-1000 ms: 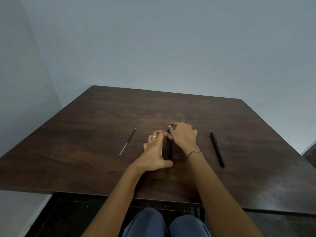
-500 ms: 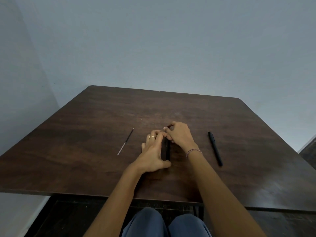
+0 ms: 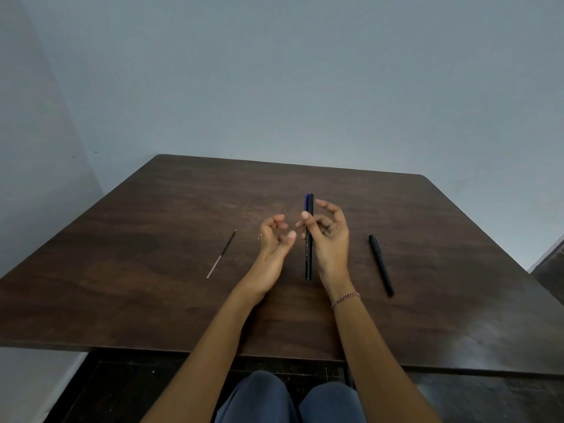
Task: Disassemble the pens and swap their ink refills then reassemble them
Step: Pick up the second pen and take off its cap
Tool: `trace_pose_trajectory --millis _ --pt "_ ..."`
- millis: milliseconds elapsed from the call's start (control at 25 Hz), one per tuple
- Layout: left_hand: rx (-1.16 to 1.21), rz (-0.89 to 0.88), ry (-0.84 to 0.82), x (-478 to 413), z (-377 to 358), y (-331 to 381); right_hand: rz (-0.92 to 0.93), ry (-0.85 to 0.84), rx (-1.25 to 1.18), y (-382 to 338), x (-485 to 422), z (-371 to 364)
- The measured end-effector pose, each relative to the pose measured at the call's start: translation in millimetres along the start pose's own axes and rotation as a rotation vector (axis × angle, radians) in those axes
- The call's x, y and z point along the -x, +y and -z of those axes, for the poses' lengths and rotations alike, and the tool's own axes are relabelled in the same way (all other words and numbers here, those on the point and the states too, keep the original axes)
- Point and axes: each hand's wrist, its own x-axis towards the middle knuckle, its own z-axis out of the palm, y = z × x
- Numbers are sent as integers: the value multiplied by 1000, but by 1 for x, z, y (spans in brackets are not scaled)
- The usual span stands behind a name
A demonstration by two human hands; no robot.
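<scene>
Fingers of right hand pinching pen, left hand loosely curled

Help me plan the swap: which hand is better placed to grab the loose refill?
Left, probably. The left hand is empty and nearer the refill, which lies on the table on that side, while the right hand holds the pen.

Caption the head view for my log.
Right hand grips a black pen over the table; refill and second pen lie aside.
</scene>
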Motion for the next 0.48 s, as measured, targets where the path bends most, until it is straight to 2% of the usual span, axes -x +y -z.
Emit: trace_pose_trajectory --millis 80,240,480 --pt "85 33 33 -14 -6 2 -19 -7 -21 1 0 1" --pt "470 120 23 -33 -13 7 -53 -68 10 5 0 -1" --pt "552 57 81 -38 -5 4 -51 -180 130 13 3 -7"
